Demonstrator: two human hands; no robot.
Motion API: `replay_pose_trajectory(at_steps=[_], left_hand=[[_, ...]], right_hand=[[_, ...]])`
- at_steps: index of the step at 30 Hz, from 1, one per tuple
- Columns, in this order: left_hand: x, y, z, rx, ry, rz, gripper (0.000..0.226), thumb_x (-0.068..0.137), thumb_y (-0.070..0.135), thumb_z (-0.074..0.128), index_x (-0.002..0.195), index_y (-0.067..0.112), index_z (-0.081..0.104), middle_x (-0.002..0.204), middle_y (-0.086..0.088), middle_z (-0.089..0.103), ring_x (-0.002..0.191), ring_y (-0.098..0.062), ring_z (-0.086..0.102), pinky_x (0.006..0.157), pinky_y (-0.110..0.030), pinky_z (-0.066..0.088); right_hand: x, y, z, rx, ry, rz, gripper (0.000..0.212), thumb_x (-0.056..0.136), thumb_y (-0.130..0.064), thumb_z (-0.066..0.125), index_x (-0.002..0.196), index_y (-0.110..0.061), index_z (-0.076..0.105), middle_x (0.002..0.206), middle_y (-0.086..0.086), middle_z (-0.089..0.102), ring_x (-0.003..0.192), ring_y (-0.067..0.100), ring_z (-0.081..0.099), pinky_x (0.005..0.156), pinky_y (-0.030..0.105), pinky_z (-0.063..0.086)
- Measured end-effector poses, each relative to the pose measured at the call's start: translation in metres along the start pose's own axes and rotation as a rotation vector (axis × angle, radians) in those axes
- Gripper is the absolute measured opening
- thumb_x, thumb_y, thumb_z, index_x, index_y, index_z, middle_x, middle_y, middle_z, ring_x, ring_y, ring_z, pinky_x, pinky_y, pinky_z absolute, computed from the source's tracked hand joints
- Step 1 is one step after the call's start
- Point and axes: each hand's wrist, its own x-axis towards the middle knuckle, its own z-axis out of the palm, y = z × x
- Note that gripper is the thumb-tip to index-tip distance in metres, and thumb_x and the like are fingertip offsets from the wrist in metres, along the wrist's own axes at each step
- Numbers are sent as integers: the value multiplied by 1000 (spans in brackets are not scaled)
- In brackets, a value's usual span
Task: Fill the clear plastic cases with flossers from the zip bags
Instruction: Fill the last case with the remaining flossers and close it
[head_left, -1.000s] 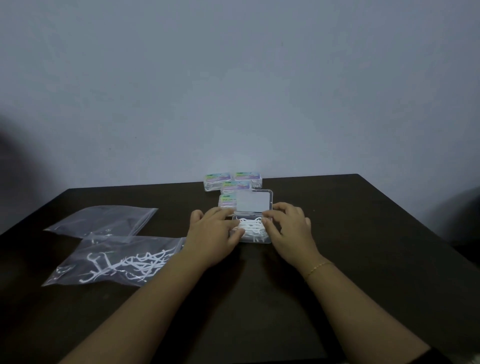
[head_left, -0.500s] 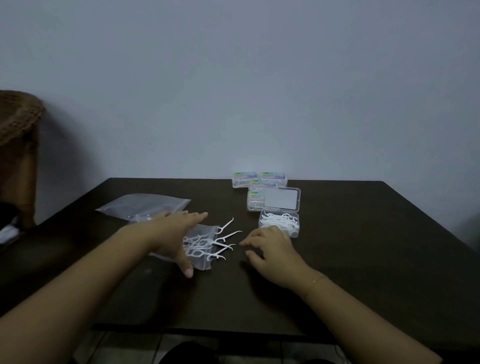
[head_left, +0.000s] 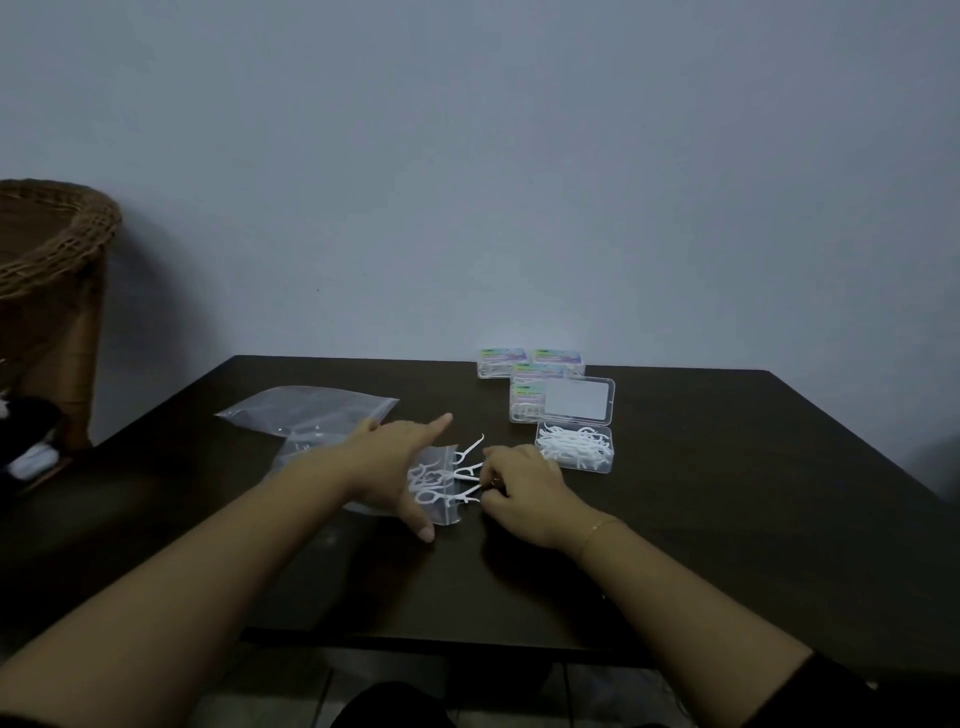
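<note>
On the dark table (head_left: 727, 519), bare toward its near and right edges, the left hand (head_left: 395, 467) lies spread flat on a zip bag (head_left: 441, 506) whose flossers (head_left: 457, 475) spill from its open mouth. The right hand (head_left: 524, 486), just right of the bag, pinches the flosser tips with curled fingers. Just beyond it the open clear case (head_left: 574, 452) sits part-filled, with closed cases (head_left: 530, 361) behind it near the far edge.

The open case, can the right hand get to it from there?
Probably yes. The right hand sits just beside the open case, with only bare table between them and nothing in the way.
</note>
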Motion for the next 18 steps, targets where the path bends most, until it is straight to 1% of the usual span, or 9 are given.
replay_pose_trajectory(at_steps=[1, 2, 5, 9, 12, 16, 18], left_hand=[[-1, -2, -3, 28, -3, -10, 137, 53, 66, 79, 150, 33, -12, 160, 2, 13, 147, -20, 8, 117, -44, 4], [-1, -3, -6, 58, -11, -20, 139, 53, 66, 79, 150, 31, -14, 160, 1, 11, 147, -20, 7, 117, -46, 4], [1, -6, -8, 122, -57, -52, 139, 55, 68, 77, 149, 31, -18, 161, 0, 8, 148, -22, 5, 118, -48, 3], [6, -12, -3, 135, -97, -88, 140, 52, 73, 75, 147, 34, -21, 160, -4, 12, 147, -26, 6, 117, -53, 0], [10, -18, 0, 116, -121, -116, 142, 48, 77, 73, 146, 37, -22, 159, -7, 16, 147, -30, 8, 116, -56, 0], [10, -18, 1, 116, -123, -79, 139, 54, 74, 73, 147, 33, -21, 158, -6, 23, 146, -28, 15, 116, -53, 0], [7, -15, -1, 103, -107, -42, 137, 56, 69, 75, 147, 33, -21, 157, -3, 26, 145, -25, 18, 116, -51, 2]], right_hand=[[6, -1, -1, 18, -12, 22, 10, 86, -21, 47, 95, -22, 50, 116, 2, 51, 121, 19, 35, 90, 31, 23], [12, -3, -1, 14, -31, 36, 8, 86, -20, 45, 93, -23, 46, 116, 3, 51, 120, 20, 36, 93, 32, 24], [27, -8, -1, -42, -89, 50, 9, 86, -22, 42, 94, -26, 39, 129, 5, 46, 122, 22, 36, 96, 35, 23], [40, -15, -3, -127, -168, 44, 12, 89, -27, 41, 101, -27, 38, 133, 3, 43, 122, 22, 40, 100, 39, 24], [41, -14, -4, -151, -223, 58, 22, 91, -28, 39, 112, -24, 41, 131, 4, 45, 118, 21, 42, 101, 39, 25], [29, -10, -6, -101, -139, 50, 15, 92, -25, 39, 106, -26, 43, 118, 2, 50, 116, 19, 40, 101, 38, 24], [22, -9, -8, -141, -101, 18, 18, 93, -28, 41, 109, -27, 50, 117, -1, 50, 120, 17, 36, 101, 39, 23]])
